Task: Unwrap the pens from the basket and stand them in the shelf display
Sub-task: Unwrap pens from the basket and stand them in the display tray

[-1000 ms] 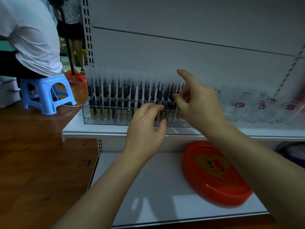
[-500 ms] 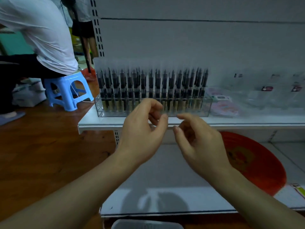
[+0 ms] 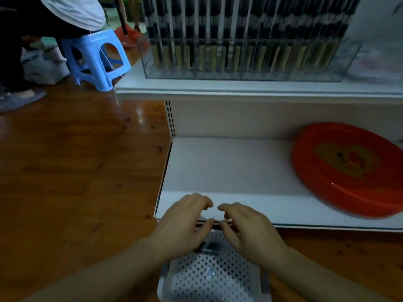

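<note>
step: unwrap pen | left hand [image 3: 181, 227] and right hand [image 3: 248, 227] pinch wrapped pen [image 3: 214, 222] over basket [image 3: 209, 277] | peel gently; drop wrapper in basket

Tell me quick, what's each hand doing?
Left hand: fingers curled, pinching a thin dark pen over the basket.
Right hand: pinching the same pen's other end.
</note>
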{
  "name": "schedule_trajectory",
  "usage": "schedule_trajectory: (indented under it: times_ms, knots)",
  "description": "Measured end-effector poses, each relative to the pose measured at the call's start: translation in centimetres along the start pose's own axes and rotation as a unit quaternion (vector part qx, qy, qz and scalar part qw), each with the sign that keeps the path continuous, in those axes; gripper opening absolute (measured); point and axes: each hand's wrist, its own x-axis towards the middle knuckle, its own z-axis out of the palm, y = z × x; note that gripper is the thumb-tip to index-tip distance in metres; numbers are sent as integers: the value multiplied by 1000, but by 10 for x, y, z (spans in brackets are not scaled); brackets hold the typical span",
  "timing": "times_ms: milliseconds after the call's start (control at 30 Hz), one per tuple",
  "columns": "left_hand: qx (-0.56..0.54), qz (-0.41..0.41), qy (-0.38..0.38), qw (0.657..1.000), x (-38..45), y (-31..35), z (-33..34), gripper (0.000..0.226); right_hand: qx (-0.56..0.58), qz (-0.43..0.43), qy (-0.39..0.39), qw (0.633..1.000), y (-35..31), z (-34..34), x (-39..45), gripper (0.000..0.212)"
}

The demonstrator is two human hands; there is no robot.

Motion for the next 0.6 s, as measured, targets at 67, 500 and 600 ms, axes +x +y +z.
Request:
schedule_trajectory:
  times_ms: [67,500,600]
  knots:
    - [16,6,-68,998,-10,-10,17,27,-12,-4,-57,998,4,18,-5,41]
    - [73,-49,-276,957,-42,-58,79,47,-123,42,-309,942,21,105,-22,27]
    - [56,-62,-276,958,-39,-59,84,41,-151,30,-341,927,19,112,-20,32]
